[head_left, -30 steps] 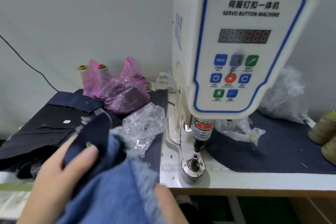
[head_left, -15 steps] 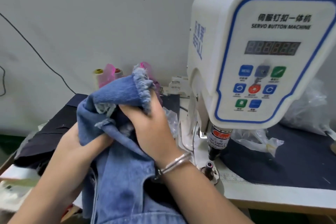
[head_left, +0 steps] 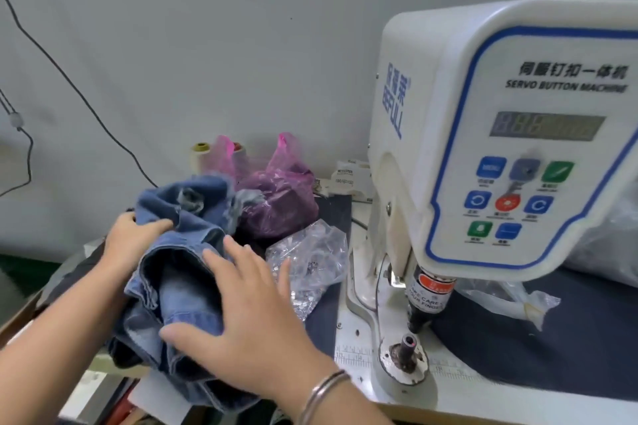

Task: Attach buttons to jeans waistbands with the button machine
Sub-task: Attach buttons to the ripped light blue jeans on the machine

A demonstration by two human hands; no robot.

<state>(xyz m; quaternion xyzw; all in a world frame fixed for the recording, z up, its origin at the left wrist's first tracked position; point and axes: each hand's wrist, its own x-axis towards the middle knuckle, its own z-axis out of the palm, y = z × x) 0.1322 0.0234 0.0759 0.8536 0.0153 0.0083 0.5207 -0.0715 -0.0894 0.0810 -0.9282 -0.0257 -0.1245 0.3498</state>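
A bundle of blue jeans point(head_left: 183, 252) lies crumpled on the left part of the table. My left hand point(head_left: 133, 238) grips the bundle's left side, thumb pressed into the denim. My right hand point(head_left: 248, 317) lies flat with spread fingers on the bundle's right side. The white servo button machine point(head_left: 500, 134) stands to the right. Its round lower die point(head_left: 407, 352) sits bare under the punch head point(head_left: 426, 300), with no fabric on it.
A clear plastic bag of small metal parts point(head_left: 310, 262) lies between the jeans and the machine. Behind it sits a pink bag point(head_left: 279, 200) and thread cones point(head_left: 200, 159). Dark cloth point(head_left: 538, 345) covers the table on the right, with crumpled clear plastic point(head_left: 504, 300) on it.
Both hands held the jeans bundled up in the air; now the bundle is down on the left of the table and my right hand has flattened on it.
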